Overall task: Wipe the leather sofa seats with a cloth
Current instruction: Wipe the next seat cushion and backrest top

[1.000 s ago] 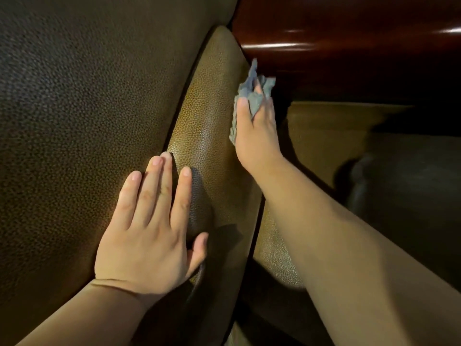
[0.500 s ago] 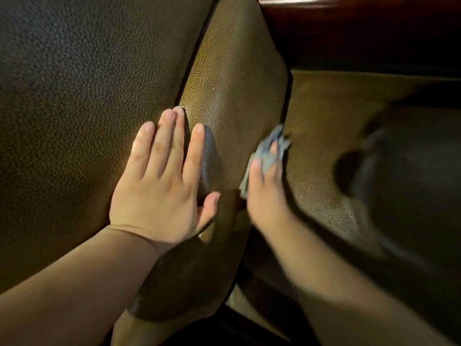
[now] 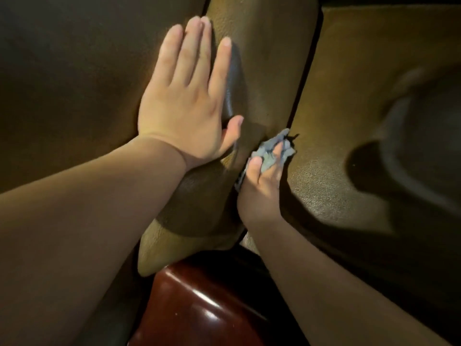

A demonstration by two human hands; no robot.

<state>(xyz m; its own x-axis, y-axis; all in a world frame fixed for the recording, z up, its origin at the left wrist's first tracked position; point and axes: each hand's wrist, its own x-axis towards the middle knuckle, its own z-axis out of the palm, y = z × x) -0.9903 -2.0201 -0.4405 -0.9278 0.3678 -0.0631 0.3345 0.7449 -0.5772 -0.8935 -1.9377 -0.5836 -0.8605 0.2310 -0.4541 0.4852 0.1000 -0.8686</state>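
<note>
A brown leather seat cushion (image 3: 269, 71) runs up the middle, its side face turned toward a second seat surface (image 3: 354, 101) on the right. My left hand (image 3: 184, 101) lies flat with straight fingers on the cushion's left edge, pressing it aside. My right hand (image 3: 262, 186) holds a crumpled grey cloth (image 3: 272, 151) between thumb and fingers, down in the gap between the cushion and the right seat. Part of the cloth is hidden under my fingers.
A large dark leather surface (image 3: 69, 78) fills the left side. A glossy dark-red wooden frame part (image 3: 199, 303) sits at the bottom centre. Shadows of my head and arm fall over the right seat.
My right hand has drawn the cloth down along the cushion's side toward me. The view has tilted downward, bringing the wooden part in at the bottom; my left hand stays pressed on the cushion.
</note>
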